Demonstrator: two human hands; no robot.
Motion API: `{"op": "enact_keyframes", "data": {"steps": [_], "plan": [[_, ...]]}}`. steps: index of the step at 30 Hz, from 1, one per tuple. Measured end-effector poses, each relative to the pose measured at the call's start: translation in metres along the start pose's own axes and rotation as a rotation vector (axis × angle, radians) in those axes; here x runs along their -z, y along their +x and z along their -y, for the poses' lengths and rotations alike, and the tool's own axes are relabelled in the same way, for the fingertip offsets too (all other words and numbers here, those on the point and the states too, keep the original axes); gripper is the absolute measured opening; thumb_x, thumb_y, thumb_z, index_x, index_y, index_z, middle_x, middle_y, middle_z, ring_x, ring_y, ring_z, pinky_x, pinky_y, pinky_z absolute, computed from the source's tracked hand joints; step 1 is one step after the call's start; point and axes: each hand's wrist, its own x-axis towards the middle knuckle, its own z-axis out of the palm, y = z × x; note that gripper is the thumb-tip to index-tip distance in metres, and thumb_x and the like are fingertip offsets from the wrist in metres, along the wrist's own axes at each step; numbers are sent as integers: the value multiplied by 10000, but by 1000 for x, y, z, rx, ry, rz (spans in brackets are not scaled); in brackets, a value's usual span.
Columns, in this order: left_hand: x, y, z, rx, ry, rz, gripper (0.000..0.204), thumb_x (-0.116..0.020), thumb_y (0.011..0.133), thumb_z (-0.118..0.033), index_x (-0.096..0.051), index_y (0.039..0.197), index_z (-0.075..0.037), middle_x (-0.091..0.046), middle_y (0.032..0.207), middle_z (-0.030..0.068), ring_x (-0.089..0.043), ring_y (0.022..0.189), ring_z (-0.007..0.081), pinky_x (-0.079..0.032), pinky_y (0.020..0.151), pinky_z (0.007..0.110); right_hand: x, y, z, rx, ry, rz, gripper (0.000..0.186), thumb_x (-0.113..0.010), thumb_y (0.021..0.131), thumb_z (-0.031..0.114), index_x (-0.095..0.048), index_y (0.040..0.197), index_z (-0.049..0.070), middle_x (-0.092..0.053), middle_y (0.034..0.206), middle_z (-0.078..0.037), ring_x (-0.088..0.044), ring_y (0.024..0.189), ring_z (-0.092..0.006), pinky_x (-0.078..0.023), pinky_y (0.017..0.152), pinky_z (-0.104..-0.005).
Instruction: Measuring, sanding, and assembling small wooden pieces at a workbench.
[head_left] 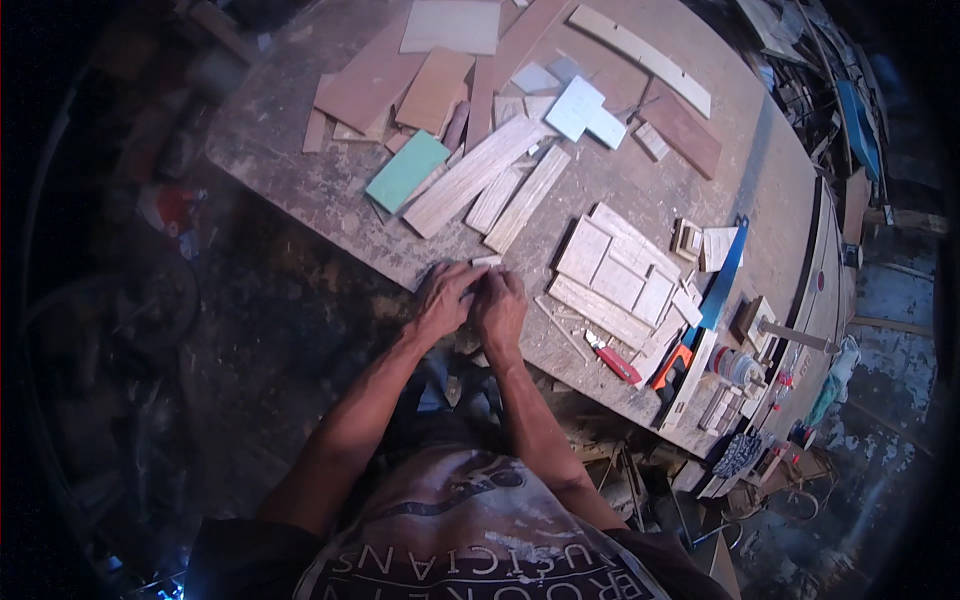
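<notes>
Bent over the near edge of a worn brown wooden worktable [300, 190], a person brings two bare hands together behind a small, pale, flat wooden piece [486, 261], which lies just beyond the fingertips. The left hand [446, 298] is curled inward, the right hand [500, 304] bent beside it; whether either grips the piece or merely touches it cannot be told, as the knuckles hide the contact.

Good handling here would likely mean steadying the piece with one hand's fingertips, working with the other, and keeping it fully supported on the tabletop. Two long, pale wooden boards [527, 200] ahead of the hands leave little room forward. A red-handled utility knife [617, 362], right of the right hand and nearer the body, is best kept clear of the elbow, as is the blue-bladed handsaw [725, 275] farther right.
</notes>
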Motion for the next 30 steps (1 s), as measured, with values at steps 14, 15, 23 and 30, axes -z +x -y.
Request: {"op": "enact_keyframes", "data": {"steps": [14,15,23,30], "plan": [[-4,0,6,16,3,29,519,-708,770,-22,-621,1281,-60,-637,1063,148,-571,1007,367,-447,921,430,-6,-5,-14,51,20,-82,207,-605,833,43,-651,1028,-11,-642,974,-215,-611,886,-414,-502,778,-468],[-5,-1,3,-8,14,18,510,-712,770,-23,-627,1272,-59,-634,1048,150,-572,1000,366,-448,919,430,-3,8,-10,114,-7,-102,206,-611,835,44,-651,1030,-9,-643,973,-210,-615,884,-405,-505,773,-460],[-5,-3,2,56,-18,34,507,-717,762,-15,-634,1261,-55,-632,1012,138,-571,976,352,-441,892,430,-3,-20,-19,11,-55,14,269,-618,838,39,-642,1105,13,-612,997,-208,-595,924,-385,-502,784,-455],[-3,-4,6,81,10,22,516,-746,761,-52,-644,1266,-78,-631,1014,129,-566,1000,350,-459,908,423,0,-33,-14,-11,101,-80,299,-635,858,77,-634,1147,4,-624,988,-220,-597,902,-405,-491,788,-474]]}}
